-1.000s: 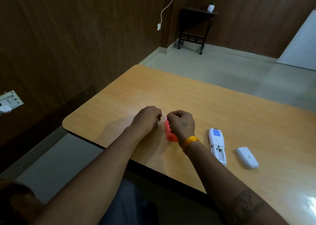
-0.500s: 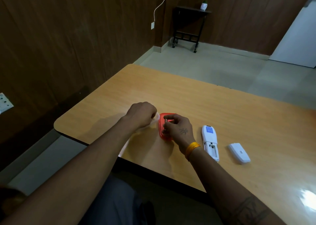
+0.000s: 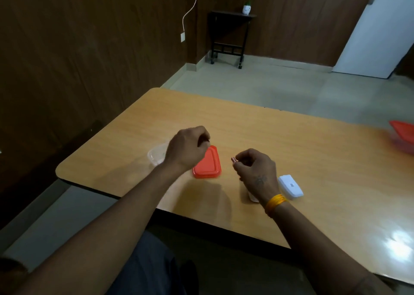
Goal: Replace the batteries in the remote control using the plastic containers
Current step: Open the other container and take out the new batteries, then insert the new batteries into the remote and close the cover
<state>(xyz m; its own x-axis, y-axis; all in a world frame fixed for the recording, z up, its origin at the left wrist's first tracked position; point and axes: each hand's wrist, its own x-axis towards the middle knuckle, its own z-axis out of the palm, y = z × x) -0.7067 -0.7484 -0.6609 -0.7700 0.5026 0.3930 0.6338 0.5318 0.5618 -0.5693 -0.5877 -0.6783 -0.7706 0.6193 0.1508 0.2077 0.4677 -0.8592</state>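
Observation:
A clear plastic container (image 3: 156,156) sits on the wooden table (image 3: 280,142), partly hidden behind my left hand (image 3: 187,148), whose fingers are curled shut above it. An orange lid (image 3: 208,163) lies flat just right of that hand. My right hand (image 3: 255,169) hovers over the table, pinching a small battery (image 3: 233,159) whose end sticks out to the left. The white remote (image 3: 252,196) lies almost wholly hidden under my right wrist. Its white battery cover (image 3: 290,186) rests to the right.
A second container with an orange lid (image 3: 403,134) stands at the table's far right edge. The near table edge runs below my forearms. A small dark side table (image 3: 228,34) and a white door (image 3: 378,30) are across the floor.
My right hand has lifted off the orange lid and moved right over the remote, holding a battery. My left hand rose slightly. The camera has swung right, revealing the second container.

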